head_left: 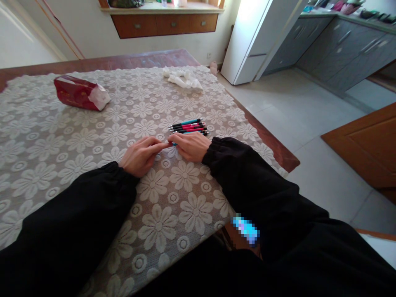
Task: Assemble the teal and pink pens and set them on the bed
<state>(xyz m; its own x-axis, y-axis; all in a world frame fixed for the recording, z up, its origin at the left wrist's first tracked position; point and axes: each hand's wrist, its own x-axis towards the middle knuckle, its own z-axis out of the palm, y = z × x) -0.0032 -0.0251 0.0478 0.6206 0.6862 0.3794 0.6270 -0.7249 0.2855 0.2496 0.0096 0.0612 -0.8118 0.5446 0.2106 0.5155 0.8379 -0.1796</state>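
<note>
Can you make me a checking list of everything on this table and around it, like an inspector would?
Surface: wooden table under a white lace floral tablecloth.
Job's things: row of teal, pink and black pens lying side by side; one more teal pen mostly hidden between the hands.
Clutter: red tissue packet, crumpled white tissues.
Grippers: left hand and right hand rest on the cloth, fingertips meeting at the hidden pen; grip unclear.
Cables: nothing seen.
Surroundings: white fridge, grey kitchen cabinets, wooden wall drawers, pale tiled floor.

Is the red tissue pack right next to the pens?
No, the red tissue pack lies far off to the left of the pens.
</note>
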